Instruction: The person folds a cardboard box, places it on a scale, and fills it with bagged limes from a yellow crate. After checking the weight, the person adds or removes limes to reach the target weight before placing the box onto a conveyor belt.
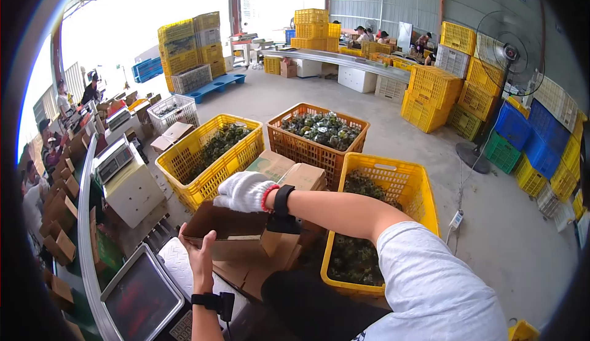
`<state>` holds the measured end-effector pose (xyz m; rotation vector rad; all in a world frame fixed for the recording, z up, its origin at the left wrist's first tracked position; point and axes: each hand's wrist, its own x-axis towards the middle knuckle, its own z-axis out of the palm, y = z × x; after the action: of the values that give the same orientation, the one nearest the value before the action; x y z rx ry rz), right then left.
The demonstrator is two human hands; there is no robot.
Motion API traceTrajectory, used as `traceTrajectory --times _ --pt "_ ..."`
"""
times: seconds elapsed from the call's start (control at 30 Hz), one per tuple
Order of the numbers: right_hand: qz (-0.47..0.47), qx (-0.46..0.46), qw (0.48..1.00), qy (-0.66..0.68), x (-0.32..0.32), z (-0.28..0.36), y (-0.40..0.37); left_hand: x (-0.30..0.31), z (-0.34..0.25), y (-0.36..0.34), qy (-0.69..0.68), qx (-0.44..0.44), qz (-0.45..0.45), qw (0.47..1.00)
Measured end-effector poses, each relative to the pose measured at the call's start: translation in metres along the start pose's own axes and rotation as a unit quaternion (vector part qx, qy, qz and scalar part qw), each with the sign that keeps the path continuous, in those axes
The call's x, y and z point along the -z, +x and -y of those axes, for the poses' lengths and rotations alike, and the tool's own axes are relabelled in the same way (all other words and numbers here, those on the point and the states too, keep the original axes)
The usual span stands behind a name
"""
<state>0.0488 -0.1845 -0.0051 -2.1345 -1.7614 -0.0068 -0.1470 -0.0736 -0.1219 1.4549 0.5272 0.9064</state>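
An open cardboard box is tilted in front of me, its brown inside showing. My left hand, bare with a black wrist strap, grips the box's near left side, thumb at the rim. My right hand, in a white knitted glove with a red cuff, is closed at the box's far edge; its fingertips are partly hidden. Folded cardboard lies beneath the box. Beside it is a scale with a dark display and a metal platform.
A yellow crate, a brown crate and another yellow crate hold dark green bundled goods. A cardboard carton stands among them. A metal rail runs along the left. A fan and stacked crates stand right.
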Motion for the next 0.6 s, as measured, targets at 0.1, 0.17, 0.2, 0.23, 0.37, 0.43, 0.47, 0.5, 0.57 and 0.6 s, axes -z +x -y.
traceTrajectory --times 0.1,0.17,0.2,0.23,0.37,0.43,0.47,0.5,0.57,0.6 --pt "-0.031 0.021 0.999 -0.012 -0.005 0.007 0.010 -0.005 -0.020 -0.010 0.037 -0.044 0.053 0.997" --pt "-0.043 0.018 0.999 0.023 -0.016 0.006 0.009 0.000 -0.026 -0.015 0.060 -0.067 0.072 0.993" --pt "-0.050 0.012 0.997 0.051 -0.022 0.006 0.006 0.006 -0.030 -0.017 0.151 -0.096 0.057 0.982" --pt "-0.054 0.002 0.995 0.085 -0.026 0.008 0.005 0.012 -0.033 -0.017 0.242 -0.125 0.039 0.961" --pt "-0.010 0.006 0.995 0.102 -0.025 0.008 0.004 0.032 -0.031 -0.010 0.283 -0.180 0.076 0.939" --pt "0.035 0.008 0.994 0.103 -0.016 0.005 -0.002 0.042 -0.025 -0.004 0.272 -0.184 0.131 0.936" --pt "0.081 0.012 0.991 0.106 -0.008 0.005 -0.006 0.041 -0.027 -0.002 0.273 -0.181 0.130 0.936" --pt "0.100 0.017 0.990 0.095 0.000 0.001 -0.015 0.044 -0.028 0.000 0.277 -0.167 0.150 0.934" --pt "0.095 0.031 0.987 0.122 0.026 -0.012 -0.037 0.049 -0.029 0.002 0.287 -0.147 0.173 0.931" --pt "0.094 0.041 0.980 0.168 0.025 -0.033 -0.043 0.050 -0.031 0.003 0.278 -0.128 0.187 0.933"
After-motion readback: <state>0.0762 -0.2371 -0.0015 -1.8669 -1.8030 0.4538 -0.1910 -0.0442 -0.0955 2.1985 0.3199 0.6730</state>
